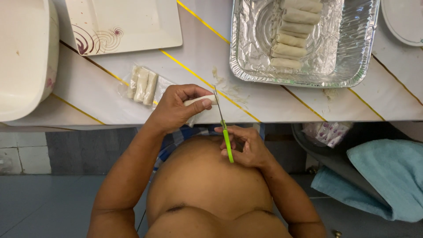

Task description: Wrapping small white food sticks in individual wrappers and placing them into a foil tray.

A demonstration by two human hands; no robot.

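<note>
Left hand (pixel 174 108) is curled shut around a pale roll (pixel 200 101) at the near edge of the worktop (pixel 273 103), thumb on top and fingers wrapped beneath, with only the roll's right end poking out past the fingertips. That roll lies with its long axis running left to right, so its free end points straight at the scissors (pixel 223 130). Right hand (pixel 246 147) sits nearer the body and a little to the right, fingers closed through the green handles, holding the scissors with the blades aimed away toward the far side. Blade and roll cross at about a right angle, and the blade tips stand just at the roll's exposed end; whether metal is touching it I cannot tell. How far the blades are parted is also hard to read. Left of the holding hand, three more rolls (pixel 142 84) lie side by side on clear plastic. Far right, a foil tray (pixel 352 53) holds a row of rolls (pixel 293 37) stacked along its middle. A square plate (pixel 132 26) sits at the far left, beside a white tub (pixel 26 57).
</note>
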